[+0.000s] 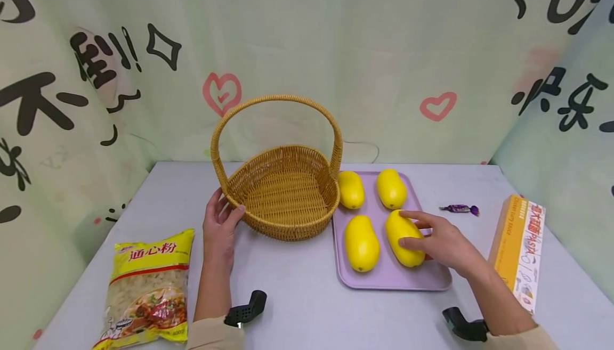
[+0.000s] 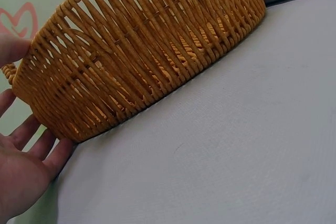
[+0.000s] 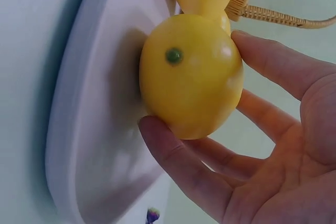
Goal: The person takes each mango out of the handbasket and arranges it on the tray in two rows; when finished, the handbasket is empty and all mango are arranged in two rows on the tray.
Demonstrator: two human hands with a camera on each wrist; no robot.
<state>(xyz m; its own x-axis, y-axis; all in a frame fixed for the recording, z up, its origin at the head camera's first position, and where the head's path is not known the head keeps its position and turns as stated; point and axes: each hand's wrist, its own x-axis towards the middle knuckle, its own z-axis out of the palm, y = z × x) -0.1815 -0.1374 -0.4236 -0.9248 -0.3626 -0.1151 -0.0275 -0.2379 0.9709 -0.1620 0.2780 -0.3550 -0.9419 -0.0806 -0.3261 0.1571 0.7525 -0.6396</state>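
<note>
A wicker basket (image 1: 288,233) with a tall arched handle stands at the middle of the table, its inside bare. My left hand (image 1: 222,227) holds its left side, the thumb at the rim and the fingers (image 2: 42,145) against the outer wall. On a lilac tray (image 1: 393,281) to the right lie several oblong yellow fruits. My right hand (image 1: 443,241) grips the front-right yellow fruit (image 1: 403,239) between thumb and fingers. In the right wrist view that yellow fruit (image 3: 194,77) shows a small green stem end, and whether it touches the tray is hard to tell.
A yellow-topped bag of pasta (image 1: 148,291) lies at the front left. A purple wrapped candy (image 1: 460,209) sits beyond the tray's right side. A yellow and white pasta box (image 1: 520,249) lies at the right edge. A printed curtain (image 1: 384,73) hangs behind the table.
</note>
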